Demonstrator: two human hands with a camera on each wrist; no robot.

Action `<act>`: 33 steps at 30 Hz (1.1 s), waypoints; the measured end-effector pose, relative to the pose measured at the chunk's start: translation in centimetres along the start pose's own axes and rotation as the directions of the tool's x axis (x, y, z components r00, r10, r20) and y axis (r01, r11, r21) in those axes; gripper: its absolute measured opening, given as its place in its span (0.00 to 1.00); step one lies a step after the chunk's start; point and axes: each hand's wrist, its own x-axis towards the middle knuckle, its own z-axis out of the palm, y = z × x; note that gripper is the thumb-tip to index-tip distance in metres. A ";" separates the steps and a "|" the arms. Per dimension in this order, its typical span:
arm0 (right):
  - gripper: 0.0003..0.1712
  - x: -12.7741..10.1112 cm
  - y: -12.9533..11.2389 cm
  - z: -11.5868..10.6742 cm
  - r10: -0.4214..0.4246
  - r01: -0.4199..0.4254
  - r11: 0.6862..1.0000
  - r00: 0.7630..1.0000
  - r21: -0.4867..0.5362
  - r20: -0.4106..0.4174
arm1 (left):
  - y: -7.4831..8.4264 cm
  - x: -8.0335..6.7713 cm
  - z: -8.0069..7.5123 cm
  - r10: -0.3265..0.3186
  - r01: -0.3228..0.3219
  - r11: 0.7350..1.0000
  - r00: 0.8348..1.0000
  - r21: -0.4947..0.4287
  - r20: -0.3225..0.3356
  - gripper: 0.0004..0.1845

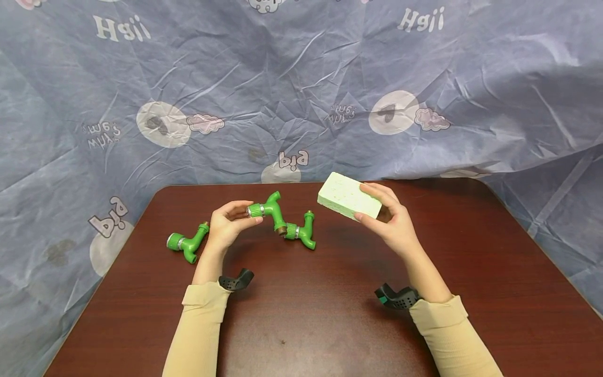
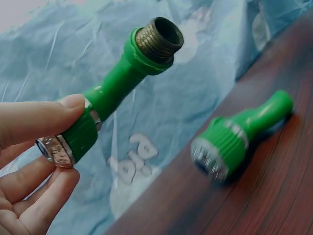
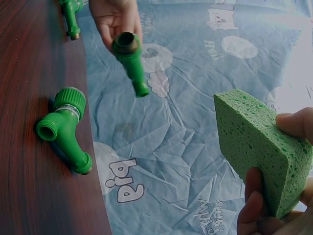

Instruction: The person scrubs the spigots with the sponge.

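Three green faucets show in my head view: my left hand (image 1: 231, 222) pinches one faucet (image 1: 269, 209) by its knurled end, lifted off the brown table (image 1: 301, 314); a second faucet (image 1: 301, 233) lies just at its 4 o'clock, a third faucet (image 1: 186, 244) well off at 9 o'clock. My right hand (image 1: 393, 222) grips a pale green sponge (image 1: 348, 196), raised and apart from the held faucet. From the left wrist, fingers (image 2: 44, 117) clamp the collar, brass thread at 1 o'clock. From the right wrist, fingertips (image 3: 296, 122) hold the sponge's edge. I judge wiping hasn't started; every faucet remains.
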 end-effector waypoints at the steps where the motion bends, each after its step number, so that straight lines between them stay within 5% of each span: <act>1: 0.30 0.0 0.0 0.0 0.000 0.000 1.000 1.000 -0.001 0.000 | 0.2 0.0 0.3 0.013 -0.013 1.000 1.000 -0.014 0.003 0.25; 19: 0.31 -0.4 -0.3 1.1 -0.027 0.028 1.000 0.999 -0.005 0.041 | 2.0 -1.6 6.2 0.204 -0.196 0.970 0.978 -0.144 0.043 0.23; 33: 0.33 -1.0 0.1 2.9 -0.074 0.081 0.995 0.989 -0.050 0.127 | 2.6 -2.8 8.5 0.208 -0.193 0.973 0.971 -0.125 0.118 0.21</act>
